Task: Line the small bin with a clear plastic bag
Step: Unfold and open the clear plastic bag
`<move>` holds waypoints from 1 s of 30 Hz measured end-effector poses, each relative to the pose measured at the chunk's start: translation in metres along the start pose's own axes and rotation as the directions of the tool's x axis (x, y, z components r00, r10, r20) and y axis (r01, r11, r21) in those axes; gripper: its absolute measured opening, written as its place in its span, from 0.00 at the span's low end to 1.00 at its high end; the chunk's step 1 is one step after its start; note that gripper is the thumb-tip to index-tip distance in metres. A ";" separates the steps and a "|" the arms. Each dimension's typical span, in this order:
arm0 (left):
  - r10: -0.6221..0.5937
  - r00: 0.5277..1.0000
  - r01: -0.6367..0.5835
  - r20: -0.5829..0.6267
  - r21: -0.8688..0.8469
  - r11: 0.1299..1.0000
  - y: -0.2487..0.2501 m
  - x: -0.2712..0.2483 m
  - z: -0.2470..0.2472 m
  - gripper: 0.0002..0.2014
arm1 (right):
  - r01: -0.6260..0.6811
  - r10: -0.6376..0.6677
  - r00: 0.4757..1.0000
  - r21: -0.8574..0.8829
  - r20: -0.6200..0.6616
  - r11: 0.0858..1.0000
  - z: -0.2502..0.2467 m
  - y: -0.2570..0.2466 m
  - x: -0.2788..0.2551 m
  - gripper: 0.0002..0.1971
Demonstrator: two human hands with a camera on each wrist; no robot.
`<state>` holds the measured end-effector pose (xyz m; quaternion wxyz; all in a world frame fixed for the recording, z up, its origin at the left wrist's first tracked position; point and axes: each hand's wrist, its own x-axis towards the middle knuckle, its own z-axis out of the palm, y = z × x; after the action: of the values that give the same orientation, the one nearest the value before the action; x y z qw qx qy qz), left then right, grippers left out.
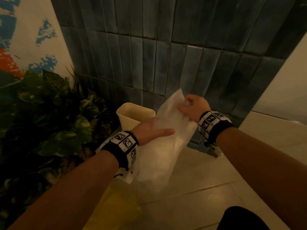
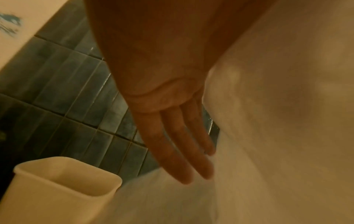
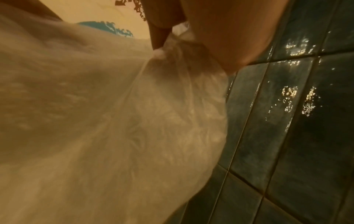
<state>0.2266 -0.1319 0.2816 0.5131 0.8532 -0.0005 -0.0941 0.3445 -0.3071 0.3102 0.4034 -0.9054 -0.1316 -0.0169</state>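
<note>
Two hands are occupied with the clear plastic bag [image 1: 163,143], which is held in the air above the floor tiles [image 1: 207,176], in front of the small bin [image 1: 132,116] and not yet over it. A bunched part near the bag's top is gripped by the right hand [image 1: 192,107], its fingers curled round the gathered film (the wrist view shows the plastic crumpled inside the fist). The left hand [image 1: 149,131] is laid flat against the bag's side with its fingers [image 2: 184,145] straight and together, the thumb across the near face; nothing is pinched by it, as far as can be seen.

Little of the task can be counted as done. The bag is in hand, but it hangs mostly flat, and its mouth cannot be seen to be parted. The bin stands upright against the dark wall tiles [image 1: 174,47], beside a leafy plant [image 1: 49,103], and no liner is seen inside it. What is judged to be left: the mouth must be opened, the bag lowered into the bin, and the edge folded over the rim.
</note>
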 end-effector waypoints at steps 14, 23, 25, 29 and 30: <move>-0.132 0.887 0.042 -0.442 -0.208 0.977 0.036 0.017 -0.034 0.17 | 0.164 -0.310 0.830 0.328 0.464 0.930 0.018 -0.005 -0.080 0.54; 0.071 0.959 -0.166 -0.274 -0.341 0.925 0.037 0.004 -0.018 0.40 | -0.005 0.001 1.000 0.363 0.011 0.932 0.015 -0.019 -0.045 0.22; 0.106 0.960 -0.168 -0.261 -0.229 0.959 0.026 0.003 -0.009 0.51 | -0.086 0.057 0.996 0.533 0.071 0.842 0.011 -0.027 -0.047 0.20; 0.101 0.940 -0.151 -0.327 -0.132 0.980 0.014 0.003 -0.003 0.55 | -0.144 0.049 0.983 0.580 0.175 0.802 0.016 -0.034 -0.050 0.12; 0.099 0.932 -0.156 -0.349 -0.139 0.978 0.012 0.003 -0.005 0.53 | -0.137 0.038 0.982 0.563 0.184 0.815 0.016 -0.033 -0.049 0.10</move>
<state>0.2319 -0.1335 0.2934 0.5789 0.8096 0.0404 0.0884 0.2877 -0.2852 0.3170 0.6450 -0.7454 -0.1216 0.1165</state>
